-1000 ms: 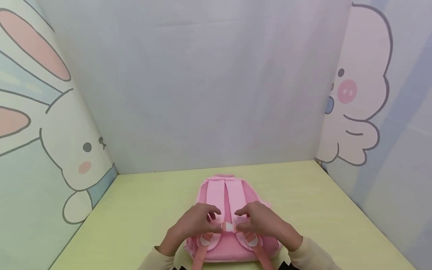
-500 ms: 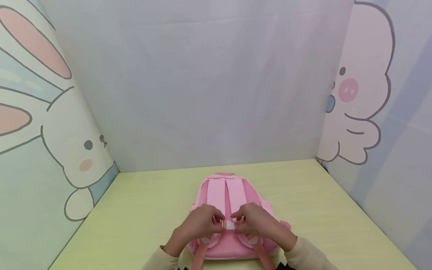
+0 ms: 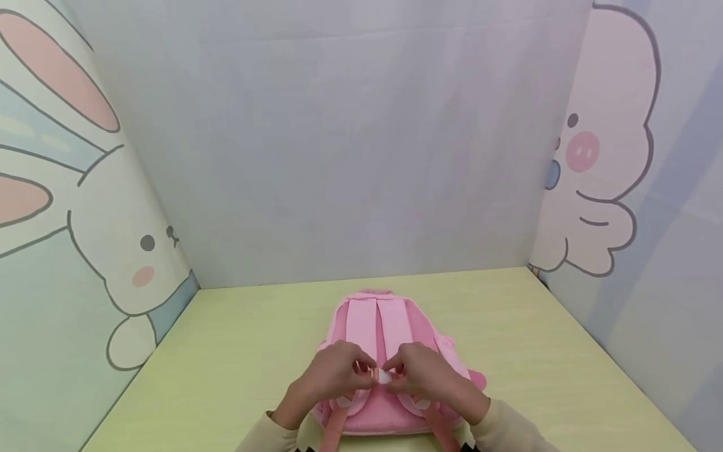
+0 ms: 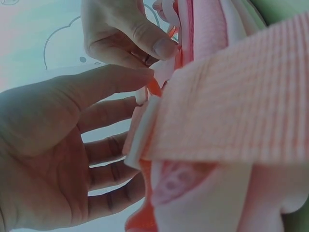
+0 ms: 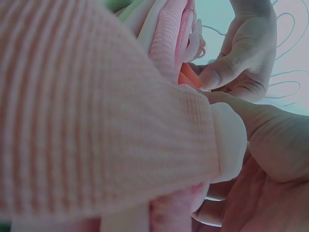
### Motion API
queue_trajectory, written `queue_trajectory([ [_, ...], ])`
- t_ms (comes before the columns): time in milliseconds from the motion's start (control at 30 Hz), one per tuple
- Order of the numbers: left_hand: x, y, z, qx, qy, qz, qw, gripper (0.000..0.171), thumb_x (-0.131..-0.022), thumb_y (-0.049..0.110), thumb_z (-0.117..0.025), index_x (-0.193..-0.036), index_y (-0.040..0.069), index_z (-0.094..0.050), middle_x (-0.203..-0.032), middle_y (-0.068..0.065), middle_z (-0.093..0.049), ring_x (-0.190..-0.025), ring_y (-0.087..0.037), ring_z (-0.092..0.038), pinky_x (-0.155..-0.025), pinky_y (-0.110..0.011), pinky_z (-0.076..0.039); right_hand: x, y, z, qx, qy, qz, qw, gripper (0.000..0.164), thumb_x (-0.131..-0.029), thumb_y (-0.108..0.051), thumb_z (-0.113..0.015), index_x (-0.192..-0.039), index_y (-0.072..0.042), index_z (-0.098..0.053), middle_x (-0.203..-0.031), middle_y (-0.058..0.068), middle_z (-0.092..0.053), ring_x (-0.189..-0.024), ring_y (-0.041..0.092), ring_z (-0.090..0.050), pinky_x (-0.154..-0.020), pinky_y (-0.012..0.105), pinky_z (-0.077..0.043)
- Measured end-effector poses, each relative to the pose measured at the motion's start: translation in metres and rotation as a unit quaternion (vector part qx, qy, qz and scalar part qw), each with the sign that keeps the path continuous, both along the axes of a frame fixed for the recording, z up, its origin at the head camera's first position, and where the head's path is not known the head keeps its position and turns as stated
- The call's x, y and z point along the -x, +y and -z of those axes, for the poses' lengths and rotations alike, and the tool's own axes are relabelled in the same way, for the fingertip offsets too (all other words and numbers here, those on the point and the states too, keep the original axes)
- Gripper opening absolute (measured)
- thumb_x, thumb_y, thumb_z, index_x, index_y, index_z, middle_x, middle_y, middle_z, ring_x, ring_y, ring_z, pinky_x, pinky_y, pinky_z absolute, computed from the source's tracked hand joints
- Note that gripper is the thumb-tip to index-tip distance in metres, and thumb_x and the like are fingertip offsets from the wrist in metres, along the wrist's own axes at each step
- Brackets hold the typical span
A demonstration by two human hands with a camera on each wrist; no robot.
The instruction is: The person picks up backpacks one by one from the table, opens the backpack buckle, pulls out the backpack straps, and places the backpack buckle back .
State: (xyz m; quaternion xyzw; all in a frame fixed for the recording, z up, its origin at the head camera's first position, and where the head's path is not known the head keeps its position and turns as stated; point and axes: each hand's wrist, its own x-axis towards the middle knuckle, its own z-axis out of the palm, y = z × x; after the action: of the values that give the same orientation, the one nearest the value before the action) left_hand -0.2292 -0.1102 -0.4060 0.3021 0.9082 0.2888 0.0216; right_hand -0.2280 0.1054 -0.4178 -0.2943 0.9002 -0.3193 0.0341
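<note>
A pink backpack [image 3: 395, 417] lies on the table with its shoulder straps [image 3: 361, 320] facing up. A short orange chest strap with a white buckle [image 3: 385, 376] crosses between these straps. My left hand [image 3: 337, 371] pinches the left side of the buckle between thumb and forefinger; the left wrist view shows orange webbing [image 4: 154, 87] at the thumb tip. On the other side my right hand [image 3: 428, 374] pinches the buckle's right end, its fingertips partly covering it. A white strap adjuster [image 5: 231, 141] shows near my right hand in the right wrist view.
The backpack rests on a pale yellow-green table [image 3: 254, 351]. Orange strap tails [image 3: 334, 430] hang toward the front edge. A plain grey wall [image 3: 361, 157] stands behind, with a rabbit drawing [image 3: 124, 263] on the left wall and another cartoon figure [image 3: 610, 138] on the right.
Both hands have drawn closer together over the buckle. My right fingertips have moved left and now cover more of its right end. The backpack has hardly moved.
</note>
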Motion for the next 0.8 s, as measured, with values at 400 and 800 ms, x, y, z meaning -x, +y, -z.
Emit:
queue_trajectory([
  [400, -0.001, -0.002, 0.004, -0.004, -0.011, 0.007, 0.9999, 0.010, -0.082, 0.016, -0.079, -0.092, 0.017, -0.080, -0.071, 0.015, -0.062, -0.049, 0.005, -0.049, -0.046, -0.019, -0.042, -0.007, -0.003, 0.004, -0.034, 0.049, 0.016, 0.998, 0.009, -0.079, -0.013, -0.082, -0.086, -0.019, -0.079, -0.076, -0.011, -0.054, -0.065, 0.002, -0.046, -0.052, 0.021, -0.041],
  [800, 0.005, -0.005, 0.003, -0.005, -0.014, 0.015, 0.9998, 0.012, -0.084, 0.019, -0.080, -0.096, 0.017, -0.081, -0.073, 0.015, -0.064, -0.051, 0.004, -0.050, -0.048, -0.019, -0.043, 0.000, -0.004, -0.006, -0.061, 0.081, -0.010, 0.995, 0.022, -0.080, -0.013, -0.082, -0.067, -0.021, -0.066, -0.065, -0.010, -0.049, -0.062, 0.003, -0.041, -0.048, 0.020, -0.034],
])
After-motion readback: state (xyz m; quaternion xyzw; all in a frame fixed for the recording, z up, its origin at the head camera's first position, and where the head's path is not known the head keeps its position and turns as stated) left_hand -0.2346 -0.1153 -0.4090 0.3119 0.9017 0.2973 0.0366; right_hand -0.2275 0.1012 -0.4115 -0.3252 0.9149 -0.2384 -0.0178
